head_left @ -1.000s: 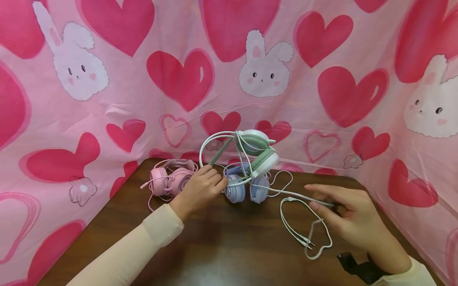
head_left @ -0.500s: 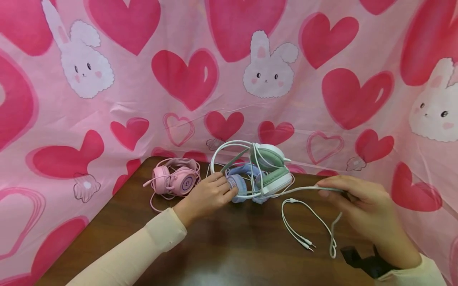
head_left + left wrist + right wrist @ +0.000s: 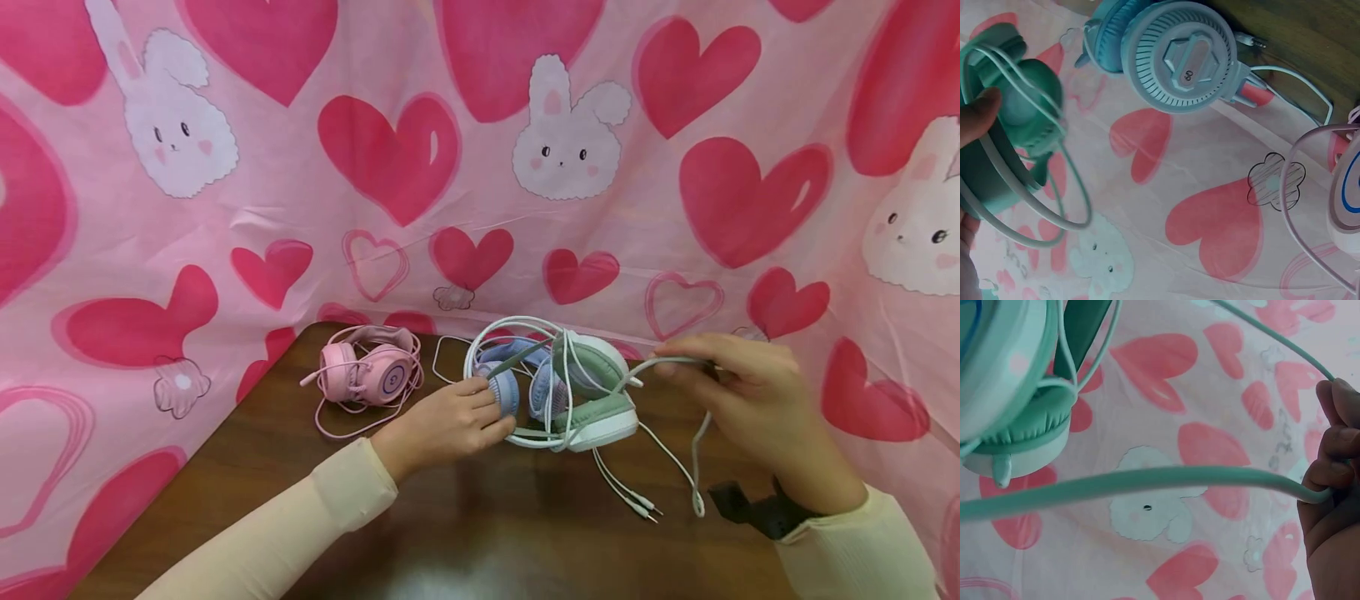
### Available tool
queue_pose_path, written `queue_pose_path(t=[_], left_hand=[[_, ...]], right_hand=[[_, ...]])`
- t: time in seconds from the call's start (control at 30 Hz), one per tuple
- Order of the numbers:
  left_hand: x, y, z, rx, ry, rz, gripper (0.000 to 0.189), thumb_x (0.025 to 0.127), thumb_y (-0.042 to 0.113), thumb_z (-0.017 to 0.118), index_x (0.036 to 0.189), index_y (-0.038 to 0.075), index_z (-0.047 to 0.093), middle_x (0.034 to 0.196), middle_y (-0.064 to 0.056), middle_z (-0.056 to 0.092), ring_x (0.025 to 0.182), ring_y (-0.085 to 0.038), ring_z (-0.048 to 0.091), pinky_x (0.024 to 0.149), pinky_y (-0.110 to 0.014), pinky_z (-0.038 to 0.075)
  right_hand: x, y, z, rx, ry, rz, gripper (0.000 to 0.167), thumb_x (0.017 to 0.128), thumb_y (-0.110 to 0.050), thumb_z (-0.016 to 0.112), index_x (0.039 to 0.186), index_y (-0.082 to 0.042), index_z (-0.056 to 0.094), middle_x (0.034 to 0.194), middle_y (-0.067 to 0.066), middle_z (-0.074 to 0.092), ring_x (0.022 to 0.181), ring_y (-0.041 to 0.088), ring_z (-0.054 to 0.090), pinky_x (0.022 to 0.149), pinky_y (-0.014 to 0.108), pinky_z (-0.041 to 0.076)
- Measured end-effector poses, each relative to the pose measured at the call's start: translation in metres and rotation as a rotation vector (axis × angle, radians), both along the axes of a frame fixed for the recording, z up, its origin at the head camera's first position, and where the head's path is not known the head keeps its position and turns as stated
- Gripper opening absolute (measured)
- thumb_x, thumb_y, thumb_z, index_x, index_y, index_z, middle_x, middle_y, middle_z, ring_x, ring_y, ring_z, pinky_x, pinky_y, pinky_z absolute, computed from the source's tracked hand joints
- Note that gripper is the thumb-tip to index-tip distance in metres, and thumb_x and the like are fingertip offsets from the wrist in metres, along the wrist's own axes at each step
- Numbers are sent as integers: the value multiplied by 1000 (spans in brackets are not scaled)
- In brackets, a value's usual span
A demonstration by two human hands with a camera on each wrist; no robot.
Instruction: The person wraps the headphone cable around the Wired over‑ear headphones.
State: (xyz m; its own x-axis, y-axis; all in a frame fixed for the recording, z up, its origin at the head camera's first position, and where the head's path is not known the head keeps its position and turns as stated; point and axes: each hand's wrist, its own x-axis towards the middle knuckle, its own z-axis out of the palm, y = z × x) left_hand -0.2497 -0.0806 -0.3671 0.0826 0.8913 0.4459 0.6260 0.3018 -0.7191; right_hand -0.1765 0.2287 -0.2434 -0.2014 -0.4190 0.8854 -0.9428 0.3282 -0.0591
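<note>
While the green-and-white headphones (image 3: 607, 430) are held tilted in front of the blue headphones (image 3: 504, 388), the left hand (image 3: 450, 421) grips their headband, thumb and fingers curled on it. The right hand (image 3: 750, 408) pinches the pale cable (image 3: 663, 361) with bent fingers. Good handling seems to call for a steady headband, light cable tension and twin plugs (image 3: 643, 507) free of snags; the pink headphones (image 3: 390, 381) sit apart, leftward on the table (image 3: 465, 525).

No readable text, only unclear earcup logos (image 3: 1189, 76)
</note>
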Motion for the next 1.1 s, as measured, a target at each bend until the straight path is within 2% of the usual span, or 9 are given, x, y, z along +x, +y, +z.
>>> queue_pose_path(t=[0.17, 0.37, 0.53, 0.67, 0.77, 0.93, 1.1], left_hand=[[3, -3, -5, -23, 4, -44, 24, 96, 1, 41, 94, 10, 63, 77, 1, 55, 75, -16, 54, 84, -32, 45], [5, -6, -12, -55, -7, -28, 26, 97, -1, 38, 87, 11, 59, 78, 2, 54, 80, -16, 55, 89, -32, 44], [7, -8, -16, -58, -26, -68, 27, 97, -1, 38, 86, 11, 59, 79, 2, 55, 82, -17, 56, 90, -31, 44], [9, -7, -17, -50, -11, -105, 28, 98, 0, 37, 87, 12, 61, 82, 2, 59, 83, -17, 58, 91, -33, 45], [10, -7, -20, -26, 12, -151, 29, 98, 1, 39, 87, 12, 62, 82, 1, 61, 82, -17, 59, 90, -34, 46], [13, -7, -23, 3, 36, -196, 26, 98, 2, 42, 85, 12, 63, 82, 1, 61, 80, -16, 59, 88, -33, 48], [20, -6, -15, -1, 45, -202, 25, 98, 2, 42, 87, 11, 63, 83, 1, 61, 82, -15, 60, 90, -34, 47]], right_hand=[[-7, 6, -5, 1, -24, -91, 46, 85, -42, 70, 86, 3, 74, 76, 1, 70, 65, -1, 51, 60, 10, 39], [-23, 18, -15, 1, -67, -135, 45, 80, -43, 73, 88, 2, 75, 80, 5, 71, 74, -2, 61, 71, 9, 46], [-41, 28, -24, 78, -74, -191, 37, 79, -39, 76, 94, -6, 77, 82, 0, 70, 74, 0, 59, 74, 10, 46], [-51, 31, -28, 140, -99, -244, 24, 73, -19, 84, 95, -11, 76, 81, -6, 67, 72, 0, 55, 70, 11, 45], [-54, 31, -31, 165, -140, -294, 32, 67, -3, 86, 95, -14, 75, 80, -11, 64, 71, 0, 52, 65, 12, 44], [-58, 32, -35, 188, -202, -346, 34, 70, 3, 82, 97, -15, 73, 81, -11, 62, 70, 0, 48, 62, 13, 42], [-63, 34, -40, 180, -221, -320, 33, 73, 7, 78, 98, -14, 72, 80, -10, 59, 69, 2, 46, 60, 16, 40]])
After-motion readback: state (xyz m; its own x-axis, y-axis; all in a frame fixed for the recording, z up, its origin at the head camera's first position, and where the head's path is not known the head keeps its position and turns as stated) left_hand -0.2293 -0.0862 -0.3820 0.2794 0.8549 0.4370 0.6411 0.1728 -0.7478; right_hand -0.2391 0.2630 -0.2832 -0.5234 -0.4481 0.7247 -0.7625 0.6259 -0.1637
